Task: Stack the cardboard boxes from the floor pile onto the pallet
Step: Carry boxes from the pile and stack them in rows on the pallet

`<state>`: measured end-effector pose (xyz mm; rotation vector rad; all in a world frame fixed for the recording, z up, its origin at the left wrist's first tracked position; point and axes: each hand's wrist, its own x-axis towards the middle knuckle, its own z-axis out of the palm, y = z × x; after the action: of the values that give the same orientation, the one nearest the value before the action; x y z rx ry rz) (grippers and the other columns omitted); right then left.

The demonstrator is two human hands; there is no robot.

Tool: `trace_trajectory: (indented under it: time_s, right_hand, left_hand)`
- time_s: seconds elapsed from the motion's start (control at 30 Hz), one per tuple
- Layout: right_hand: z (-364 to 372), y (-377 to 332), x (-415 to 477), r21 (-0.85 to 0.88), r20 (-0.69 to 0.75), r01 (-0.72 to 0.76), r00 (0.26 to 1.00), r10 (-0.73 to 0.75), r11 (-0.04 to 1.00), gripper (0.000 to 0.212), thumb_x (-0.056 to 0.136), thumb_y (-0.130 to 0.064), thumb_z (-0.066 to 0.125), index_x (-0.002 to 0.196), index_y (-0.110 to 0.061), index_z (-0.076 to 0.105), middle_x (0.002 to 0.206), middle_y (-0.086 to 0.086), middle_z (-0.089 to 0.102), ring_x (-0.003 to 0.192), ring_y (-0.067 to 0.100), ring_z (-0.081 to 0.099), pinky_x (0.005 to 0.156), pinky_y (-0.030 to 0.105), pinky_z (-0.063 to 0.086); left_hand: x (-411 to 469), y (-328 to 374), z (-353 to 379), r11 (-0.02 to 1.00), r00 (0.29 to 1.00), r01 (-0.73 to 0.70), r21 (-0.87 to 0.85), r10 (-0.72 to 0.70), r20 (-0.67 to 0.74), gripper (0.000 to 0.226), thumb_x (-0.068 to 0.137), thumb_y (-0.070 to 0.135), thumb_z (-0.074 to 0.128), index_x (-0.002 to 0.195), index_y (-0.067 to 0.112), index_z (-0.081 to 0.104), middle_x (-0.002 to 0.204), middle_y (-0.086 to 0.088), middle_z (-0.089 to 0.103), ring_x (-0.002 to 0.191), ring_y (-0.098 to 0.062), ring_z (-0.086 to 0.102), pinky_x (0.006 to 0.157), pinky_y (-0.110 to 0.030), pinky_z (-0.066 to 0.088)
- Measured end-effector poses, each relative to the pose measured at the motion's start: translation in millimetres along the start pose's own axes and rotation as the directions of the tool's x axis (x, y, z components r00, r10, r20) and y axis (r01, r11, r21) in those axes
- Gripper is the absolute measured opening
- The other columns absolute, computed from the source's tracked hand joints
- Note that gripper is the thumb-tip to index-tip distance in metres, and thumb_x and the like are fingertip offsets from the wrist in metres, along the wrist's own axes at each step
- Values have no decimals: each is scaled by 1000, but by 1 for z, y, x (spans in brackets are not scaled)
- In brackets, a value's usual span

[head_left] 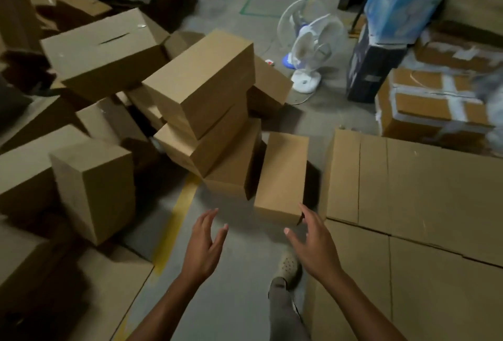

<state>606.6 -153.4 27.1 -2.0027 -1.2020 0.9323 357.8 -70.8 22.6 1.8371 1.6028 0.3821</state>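
- Left hand (202, 248) and right hand (313, 242): grip released, nothing held.
- Box (281, 177) stands just right of the leaning stack (206, 112).
- Clasp its two sides; lift without nudging the stack.

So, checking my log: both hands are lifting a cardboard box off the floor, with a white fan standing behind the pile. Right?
Not quite. In the head view the left hand and right hand are open and hold nothing, reaching toward a cardboard box that sits on the floor. The white fan does stand behind the pile.
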Motion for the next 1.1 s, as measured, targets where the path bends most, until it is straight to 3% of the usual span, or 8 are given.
trace_trajectory:
  time_s: [0.2,0.27,0.53,0.87,0.97,1.03,1.1]
  right_hand:
    - [-4,41,131,45,-28,-180,983,181,983,68,97,-36,64,155,-26,32,156,1,40,137,18,44,105,34,45]
    - [0,59,171,42,-30,-233,972,235,971,66,97,-35,64,155,-25,34,155,1,41,137,18,46,104,34,46]
    - [57,161,320,16,-21,-443,896,443,896,64,96,-29,64,154,-19,37,154,6,44,135,26,49,107,49,45]
    - [181,335,402,36,72,-749,663,745,662,65,98,-27,61,155,-12,33,152,12,46,134,32,49,107,37,40]
    - [205,369,403,58,110,-822,569,815,567,74,99,-28,59,159,-10,21,159,16,35,143,35,39,115,43,36]
    - [215,384,403,126,133,-856,516,846,502,76,99,-28,60,160,-10,18,161,14,31,145,35,36,115,43,33]
    - [221,394,405,300,191,-866,465,864,400,76,96,-29,64,159,-11,23,160,11,35,143,34,38,113,44,36]
  left_hand:
    - [154,13,54,985,979,171,-14,-168,116,57,101,44,52,150,16,43,153,-9,44,128,-19,48,105,-35,39]
    - [202,13,76,983,970,183,4,-181,165,59,101,45,52,150,14,42,152,-11,45,133,-24,47,109,-40,40]
    - [360,-37,189,920,889,371,-128,-312,336,68,99,56,45,150,12,42,153,-11,46,139,-27,43,115,-44,35]
    - [452,-170,354,822,772,545,-164,-417,480,51,108,41,36,145,7,47,148,-15,49,138,-31,43,102,-32,31]
    - [457,-194,386,724,698,663,-189,-508,504,45,108,41,36,129,8,58,130,-17,60,126,-36,52,106,-44,38]
    - [454,-203,400,648,645,732,-209,-561,519,40,107,46,35,117,15,58,110,-9,61,106,-29,55,94,-41,43]
    - [448,-210,409,556,577,797,-237,-585,569,50,107,51,32,133,14,53,114,-7,60,104,-25,55,89,-37,40]
